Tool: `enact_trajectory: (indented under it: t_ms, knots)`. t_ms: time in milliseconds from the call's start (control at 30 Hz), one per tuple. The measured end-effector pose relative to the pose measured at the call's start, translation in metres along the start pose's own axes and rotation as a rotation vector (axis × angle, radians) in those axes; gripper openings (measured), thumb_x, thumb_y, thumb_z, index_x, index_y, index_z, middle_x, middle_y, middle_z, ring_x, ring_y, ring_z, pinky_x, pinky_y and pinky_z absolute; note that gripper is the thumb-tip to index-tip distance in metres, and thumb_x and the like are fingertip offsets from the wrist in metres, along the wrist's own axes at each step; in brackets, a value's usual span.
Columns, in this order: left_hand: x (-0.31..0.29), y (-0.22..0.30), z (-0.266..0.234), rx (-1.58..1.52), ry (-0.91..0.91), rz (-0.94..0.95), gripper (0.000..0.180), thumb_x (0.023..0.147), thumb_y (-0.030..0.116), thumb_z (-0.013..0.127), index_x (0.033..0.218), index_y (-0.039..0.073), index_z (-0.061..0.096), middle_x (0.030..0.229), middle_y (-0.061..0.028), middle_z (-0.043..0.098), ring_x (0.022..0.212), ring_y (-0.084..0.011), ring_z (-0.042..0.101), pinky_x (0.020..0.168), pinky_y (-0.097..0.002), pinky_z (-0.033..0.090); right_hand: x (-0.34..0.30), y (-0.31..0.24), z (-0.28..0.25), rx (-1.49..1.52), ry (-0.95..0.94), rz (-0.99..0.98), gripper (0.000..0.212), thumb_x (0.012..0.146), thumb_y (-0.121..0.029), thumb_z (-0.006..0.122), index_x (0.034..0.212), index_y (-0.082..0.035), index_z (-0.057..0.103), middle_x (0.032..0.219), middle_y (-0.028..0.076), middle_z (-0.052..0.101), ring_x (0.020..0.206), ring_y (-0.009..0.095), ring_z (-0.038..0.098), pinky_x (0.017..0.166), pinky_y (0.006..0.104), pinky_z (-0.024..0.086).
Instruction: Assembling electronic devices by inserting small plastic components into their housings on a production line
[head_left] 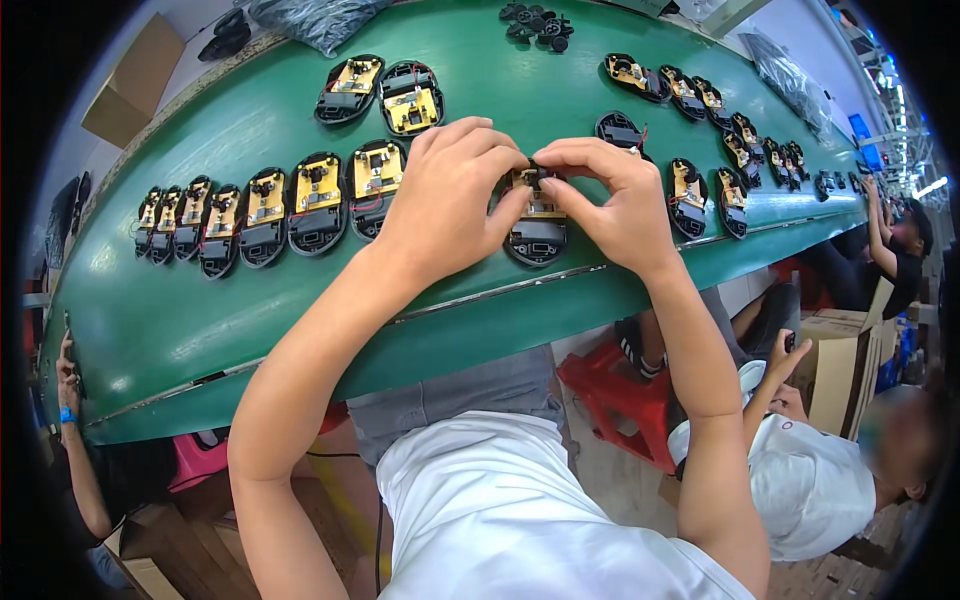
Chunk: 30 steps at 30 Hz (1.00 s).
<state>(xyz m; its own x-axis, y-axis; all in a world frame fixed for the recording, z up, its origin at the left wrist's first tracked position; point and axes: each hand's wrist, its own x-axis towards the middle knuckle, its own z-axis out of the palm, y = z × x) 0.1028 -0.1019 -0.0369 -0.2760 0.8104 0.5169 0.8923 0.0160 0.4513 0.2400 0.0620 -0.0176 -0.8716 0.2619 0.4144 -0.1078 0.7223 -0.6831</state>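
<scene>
So both hands are on the same piece: left hand point(450, 195) and right hand point(620, 200) each have thumb and forefinger closed on the upper end of a black shell unit point(537, 240); can't tell which tiny part is pinched. The unit sits between the hands, lower end poking out toward the person, near the front strip point(475, 302) of the table. Wrists are bent inward, backs of the hands up, forearms spread wide. Left side's tight: a row of similar units point(264, 218) runs right up to that hand. Two more units point(688, 198) sit just right of the right hand. Roomier behind, with green tabletop point(510, 95) reaching back to some small black parts point(537, 28).
</scene>
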Motion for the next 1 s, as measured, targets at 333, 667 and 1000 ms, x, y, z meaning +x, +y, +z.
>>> enact_trajectory:
  t_ms: [333,667,1000]
  knots:
    - [0.009,-0.010,0.010,-0.147,0.039,-0.109,0.016,0.079,0.012,0.075,0.089,0.000,0.072,0.095,-0.0131,0.073,0.094,-0.0327,0.068,0.085,-0.0421,0.052,-0.004,0.000,0.005,0.044,0.028,0.057,0.022,0.082,-0.007,0.077,0.103,0.000,0.075,0.103,0.011,0.076,0.090,0.019,0.074,0.084,0.0310,0.057]
    - [0.005,-0.001,0.017,-0.044,0.055,-0.193,0.016,0.076,0.018,0.075,0.088,0.008,0.072,0.096,-0.0085,0.071,0.100,-0.0290,0.064,0.091,-0.0429,0.046,0.002,-0.001,0.000,-0.192,-0.047,-0.113,0.016,0.076,-0.005,0.078,0.092,-0.001,0.074,0.098,0.008,0.076,0.084,0.028,0.070,0.080,0.0365,0.053]
    - [0.014,0.001,0.017,-0.105,0.094,-0.135,0.017,0.076,0.018,0.076,0.087,0.007,0.069,0.094,-0.0098,0.069,0.100,-0.0307,0.065,0.090,-0.0432,0.046,0.005,-0.007,-0.007,-0.176,-0.078,-0.065,0.016,0.081,-0.008,0.073,0.097,-0.005,0.070,0.096,0.011,0.071,0.091,0.031,0.067,0.080,0.0396,0.053]
